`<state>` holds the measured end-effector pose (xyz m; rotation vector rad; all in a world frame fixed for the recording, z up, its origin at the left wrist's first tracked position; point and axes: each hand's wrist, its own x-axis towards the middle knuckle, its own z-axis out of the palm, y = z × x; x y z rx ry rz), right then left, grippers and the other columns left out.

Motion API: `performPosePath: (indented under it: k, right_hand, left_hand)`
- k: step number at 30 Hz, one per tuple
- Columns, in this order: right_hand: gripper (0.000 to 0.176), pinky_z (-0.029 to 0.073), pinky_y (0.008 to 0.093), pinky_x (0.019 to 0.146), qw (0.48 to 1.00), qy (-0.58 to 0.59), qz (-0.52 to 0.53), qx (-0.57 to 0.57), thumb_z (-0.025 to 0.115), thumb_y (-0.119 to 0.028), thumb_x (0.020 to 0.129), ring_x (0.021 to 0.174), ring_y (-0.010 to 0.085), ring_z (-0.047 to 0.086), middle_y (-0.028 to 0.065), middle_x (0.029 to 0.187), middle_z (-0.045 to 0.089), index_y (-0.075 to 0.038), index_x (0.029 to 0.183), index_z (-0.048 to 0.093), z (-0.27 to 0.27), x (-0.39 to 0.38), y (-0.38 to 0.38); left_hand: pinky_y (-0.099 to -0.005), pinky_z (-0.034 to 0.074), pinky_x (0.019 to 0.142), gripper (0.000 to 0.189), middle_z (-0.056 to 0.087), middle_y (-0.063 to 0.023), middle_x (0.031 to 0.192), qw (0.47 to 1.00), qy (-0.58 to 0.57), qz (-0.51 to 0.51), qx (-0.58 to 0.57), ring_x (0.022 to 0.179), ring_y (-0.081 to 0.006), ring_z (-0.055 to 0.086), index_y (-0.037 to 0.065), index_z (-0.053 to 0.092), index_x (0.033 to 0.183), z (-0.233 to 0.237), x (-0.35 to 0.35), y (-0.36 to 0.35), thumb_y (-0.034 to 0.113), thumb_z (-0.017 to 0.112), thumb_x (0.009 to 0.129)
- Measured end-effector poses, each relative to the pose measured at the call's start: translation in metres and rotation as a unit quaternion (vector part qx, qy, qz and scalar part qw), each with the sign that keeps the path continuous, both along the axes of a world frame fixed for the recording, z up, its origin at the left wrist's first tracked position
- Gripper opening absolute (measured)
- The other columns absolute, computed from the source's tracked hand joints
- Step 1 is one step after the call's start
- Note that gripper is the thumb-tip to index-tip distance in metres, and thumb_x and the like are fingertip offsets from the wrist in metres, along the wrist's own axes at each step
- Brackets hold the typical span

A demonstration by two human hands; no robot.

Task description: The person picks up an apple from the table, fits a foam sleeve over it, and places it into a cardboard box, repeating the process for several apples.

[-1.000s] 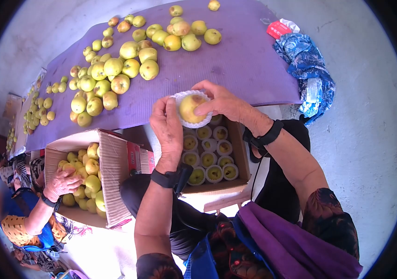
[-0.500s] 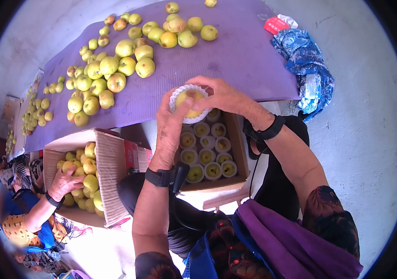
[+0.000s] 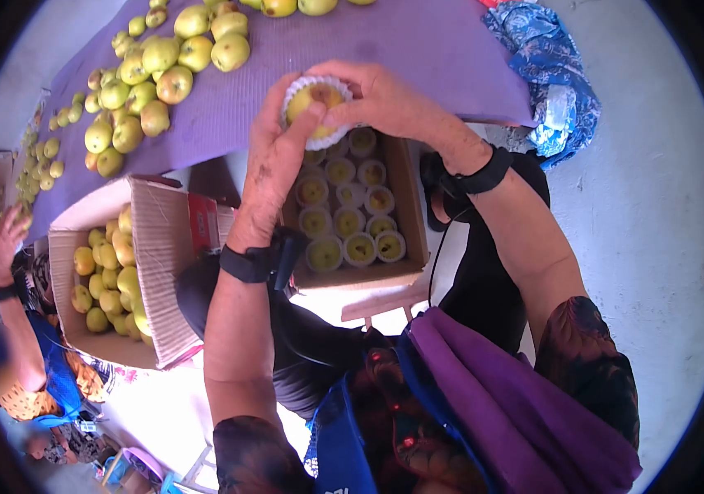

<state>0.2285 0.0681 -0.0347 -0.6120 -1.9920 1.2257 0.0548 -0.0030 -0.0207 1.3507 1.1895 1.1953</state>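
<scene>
Left hand [image 3: 273, 165] and right hand [image 3: 385, 99] curl tight on the apple [image 3: 315, 103], seated in its foam net [image 3: 290, 95] between the fingers. Just below them sits the packed box [image 3: 414, 202]. If that pinch loosens, the fruit could drop and bruise the wrapped ones.

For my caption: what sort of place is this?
Probably a fruit packing place: loose fruit lies on a purple mat, a box holds rows of netted fruit, and the left hand and right hand hold another fruit.
</scene>
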Motion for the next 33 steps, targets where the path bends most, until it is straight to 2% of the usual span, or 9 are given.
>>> performPosePath:
  k: [10, 12, 13, 15, 20, 22, 26, 28, 33]
  right_hand:
    - [0.048, 0.053, 0.0241, 0.066, 0.996, 0.033, -0.004, -0.081, 0.070, -0.014, 0.081, 0.083, 0.0123, 0.062, 0.0074, 0.100, 0.065, -0.006, 0.125, 0.055, 0.010, -0.003, -0.005]
    - [0.054, 0.049, 0.0276, 0.090, 0.985, -0.024, -0.024, -0.166, 0.071, -0.014, 0.082, 0.106, 0.0142, 0.059, 0.0058, 0.117, 0.061, -0.007, 0.131, 0.051, 0.029, 0.000, -0.019]
    - [0.054, 0.049, 0.0276, 0.090, 0.985, -0.027, -0.022, -0.168, 0.071, -0.014, 0.082, 0.106, 0.0142, 0.059, 0.0058, 0.117, 0.061, -0.007, 0.131, 0.051, 0.027, 0.001, -0.020]
    - [0.049, 0.052, 0.0235, 0.071, 0.987, -0.013, 0.003, -0.159, 0.071, -0.016, 0.081, 0.088, 0.0113, 0.061, 0.0051, 0.104, 0.064, -0.009, 0.126, 0.055, 0.021, 0.002, -0.021]
    - [0.050, 0.052, 0.0248, 0.075, 0.967, -0.057, 0.127, -0.215, 0.072, -0.016, 0.079, 0.089, 0.0119, 0.060, 0.0034, 0.102, 0.063, -0.009, 0.126, 0.056, 0.003, -0.001, -0.035]
    - [0.049, 0.054, 0.0260, 0.072, 0.936, -0.132, 0.220, -0.240, 0.073, -0.013, 0.077, 0.088, 0.0136, 0.062, 0.0050, 0.101, 0.064, -0.009, 0.124, 0.057, -0.013, -0.003, -0.041]
    - [0.055, 0.057, 0.0324, 0.061, 0.900, -0.304, 0.234, -0.208, 0.074, -0.013, 0.071, 0.083, 0.0205, 0.066, 0.0106, 0.103, 0.065, -0.011, 0.123, 0.058, -0.065, -0.008, -0.045]
    - [0.062, 0.057, 0.0326, 0.063, 0.837, -0.464, 0.172, -0.234, 0.075, -0.015, 0.069, 0.083, 0.0237, 0.067, 0.0129, 0.106, 0.065, -0.009, 0.127, 0.055, -0.078, -0.012, -0.044]
    - [0.066, 0.058, 0.0332, 0.066, 0.845, -0.389, -0.006, -0.368, 0.075, -0.016, 0.073, 0.091, 0.0273, 0.065, 0.0172, 0.113, 0.061, -0.002, 0.132, 0.049, -0.153, -0.008, -0.014]
  left_hand:
    - [-0.0316, 0.045, 0.092, 0.067, 0.060, -0.0168, 0.115, 0.994, 0.056, 0.058, 0.078, 0.108, -0.0230, 0.057, -0.003, 0.041, 0.136, 0.011, -0.012, 0.001, 0.034, 0.065, 0.086]
    - [-0.0322, 0.048, 0.087, 0.061, 0.063, -0.0171, 0.108, 0.986, 0.056, 0.128, 0.091, 0.101, -0.0235, 0.061, -0.004, 0.048, 0.130, 0.018, -0.018, 0.002, 0.036, 0.064, 0.087]
    - [-0.0341, 0.045, 0.093, 0.063, 0.058, -0.0166, 0.117, 0.986, 0.002, 0.136, 0.094, 0.110, -0.0239, 0.055, -0.002, 0.047, 0.132, 0.019, -0.027, 0.007, 0.040, 0.062, 0.088]
    - [-0.0383, 0.044, 0.097, 0.058, 0.055, -0.0154, 0.122, 0.982, -0.049, 0.148, 0.108, 0.117, -0.0251, 0.052, -0.002, 0.051, 0.129, 0.018, -0.046, 0.015, 0.042, 0.058, 0.091]
    - [-0.0373, 0.046, 0.094, 0.049, 0.058, -0.0122, 0.119, 0.976, -0.058, 0.174, 0.115, 0.113, -0.0251, 0.055, -0.003, 0.055, 0.124, 0.015, -0.066, 0.019, 0.035, 0.057, 0.093]
    - [-0.0367, 0.046, 0.094, 0.048, 0.058, -0.0121, 0.119, 0.969, -0.086, 0.200, 0.121, 0.112, -0.0246, 0.055, -0.002, 0.055, 0.124, 0.016, -0.071, 0.021, 0.034, 0.058, 0.093]
    - [-0.0361, 0.047, 0.093, 0.047, 0.059, -0.0134, 0.119, 0.959, -0.101, 0.225, 0.140, 0.112, -0.0241, 0.056, -0.003, 0.056, 0.123, 0.026, -0.075, 0.016, 0.033, 0.058, 0.094]
    - [-0.0362, 0.048, 0.092, 0.045, 0.059, -0.0143, 0.121, 0.954, -0.128, 0.237, 0.133, 0.112, -0.0239, 0.057, -0.004, 0.056, 0.123, 0.028, -0.078, 0.015, 0.031, 0.057, 0.094]
    - [-0.0357, 0.048, 0.091, 0.043, 0.060, -0.0143, 0.119, 0.955, -0.126, 0.231, 0.133, 0.111, -0.0229, 0.058, -0.004, 0.056, 0.122, 0.031, -0.076, 0.012, 0.029, 0.055, 0.095]
